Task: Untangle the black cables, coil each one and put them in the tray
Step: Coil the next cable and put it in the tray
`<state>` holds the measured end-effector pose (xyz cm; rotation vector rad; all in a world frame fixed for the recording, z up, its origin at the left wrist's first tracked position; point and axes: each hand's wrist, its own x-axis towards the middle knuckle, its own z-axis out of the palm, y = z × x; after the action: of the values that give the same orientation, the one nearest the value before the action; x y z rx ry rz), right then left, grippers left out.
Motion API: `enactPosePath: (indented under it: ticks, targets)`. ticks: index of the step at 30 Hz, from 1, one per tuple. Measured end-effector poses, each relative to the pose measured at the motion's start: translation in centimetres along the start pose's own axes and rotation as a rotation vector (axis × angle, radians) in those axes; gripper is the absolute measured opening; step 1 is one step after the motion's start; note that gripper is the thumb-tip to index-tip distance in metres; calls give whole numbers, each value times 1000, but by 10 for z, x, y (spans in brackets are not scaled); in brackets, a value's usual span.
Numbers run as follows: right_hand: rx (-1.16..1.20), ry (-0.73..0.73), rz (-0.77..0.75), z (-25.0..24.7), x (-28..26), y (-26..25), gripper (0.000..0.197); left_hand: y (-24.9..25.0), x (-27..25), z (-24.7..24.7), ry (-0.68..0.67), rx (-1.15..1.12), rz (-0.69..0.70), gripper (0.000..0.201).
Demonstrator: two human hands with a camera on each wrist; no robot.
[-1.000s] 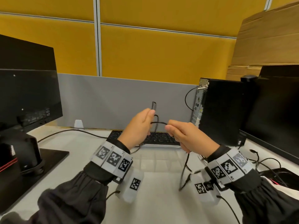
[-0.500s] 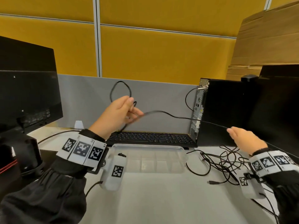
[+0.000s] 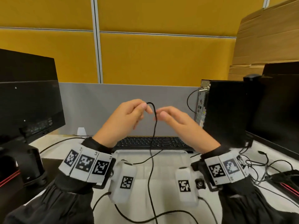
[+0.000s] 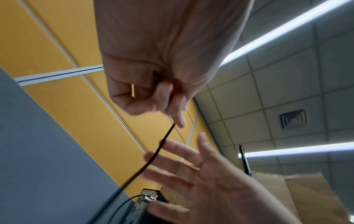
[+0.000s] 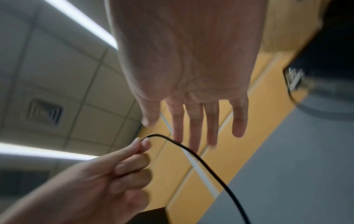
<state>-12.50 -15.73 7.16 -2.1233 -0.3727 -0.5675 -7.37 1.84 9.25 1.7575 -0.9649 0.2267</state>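
Observation:
My left hand point(image 3: 129, 113) is raised above the keyboard and pinches a thin black cable point(image 3: 152, 136) between thumb and fingertips. The cable arches over the pinch and hangs down across the clear tray point(image 3: 184, 153) to the desk. In the left wrist view the cable point(image 4: 153, 157) leaves the curled left hand point(image 4: 162, 94) and runs down past the right hand point(image 4: 191, 166). My right hand point(image 3: 174, 117) is just right of the cable, its fingers straight and spread, holding nothing. The right wrist view shows those spread fingers point(image 5: 195, 128) above the cable point(image 5: 191, 153). A tangle of black cables point(image 3: 265, 167) lies on the desk at the right.
A black keyboard point(image 3: 145, 142) lies behind the tray. A monitor point(image 3: 27, 97) stands at the left, a black computer tower point(image 3: 226, 110) and a second monitor point(image 3: 281, 107) at the right. A grey and yellow partition closes the back of the desk.
My right hand let go of the stretched cable and came back up beside the left hand. The left hand moved right toward the centre; the cable now hangs down instead of spanning between the hands.

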Motion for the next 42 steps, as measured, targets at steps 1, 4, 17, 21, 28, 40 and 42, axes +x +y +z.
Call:
enactPosePath:
  ticks: [1, 4, 17, 21, 28, 40, 42]
  targets:
    - [116, -36, 0, 7, 0, -2, 26, 0, -1, -1, 31, -97, -27, 31]
    - [480, -133, 64, 22, -3, 0, 29, 1, -4, -5, 48, -510, -87, 29]
    - [-423, -84, 3, 53, 0, 32, 22, -33, -1, 5, 209, -909, 41, 32]
    - [-495, -302, -67, 57, -7, 11, 24, -56, -2, 11, 292, -206, 102, 25]
    - [-413, 396, -340, 25, -1, 17, 17, -45, -7, 14, -103, 198, -39, 31]
    - [-343, -371, -20, 36, -13, -5, 32, -45, -3, 12, 280, -290, 123, 24]
    - [-304, -314, -61, 29, -16, -11, 31, -52, -4, 6, 259, 12, 107, 25]
